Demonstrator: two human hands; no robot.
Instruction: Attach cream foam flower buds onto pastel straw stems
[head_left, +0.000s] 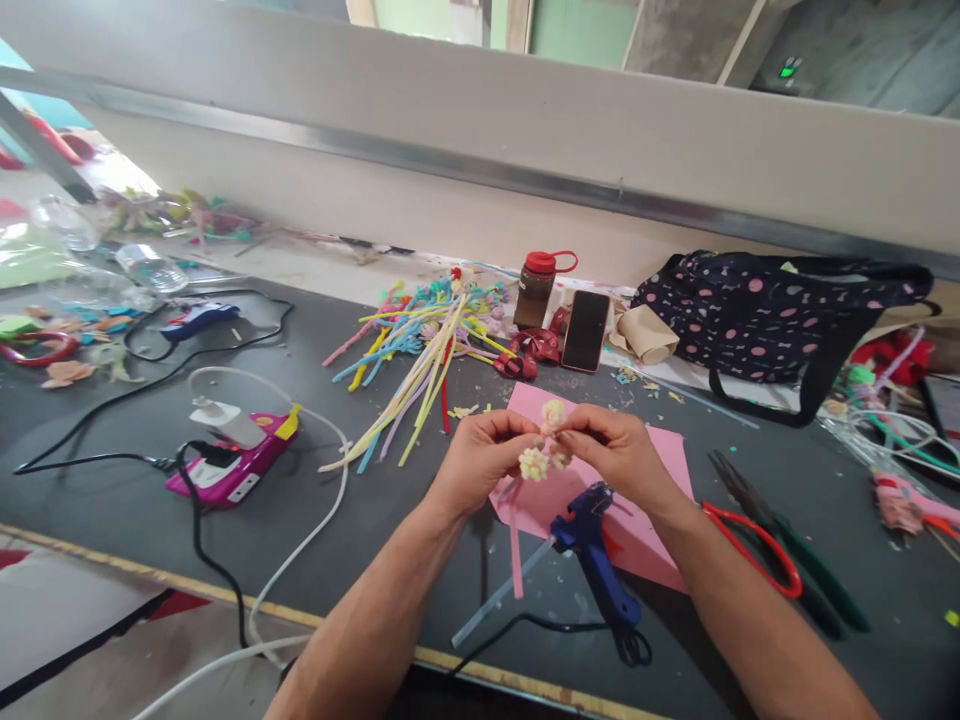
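Pinched between the fingers of both my hands is a small bunch of pale yellow and cream craft flowers (534,463), held above a pink sheet (660,450). My left hand (487,455) grips it from the left, fingers closed. From the other side my right hand (607,450) closes thumb and fingers on the same bunch. A pink strip (516,550) hangs below my left hand. Just under my hands, a blue glue gun (596,560) lies partly on the sheet, a clear glue stick (502,592) reaching out of its back. The exact finger contact is partly hidden.
Coloured fuzzy stems (420,370) lie in a heap ahead. Beyond are a red-capped bottle (536,290), a phone (585,330) and a dark bag (757,320). Pliers (787,550) and red-handled scissors (757,550) lie right; a purple power strip (255,465) with cords sits left.
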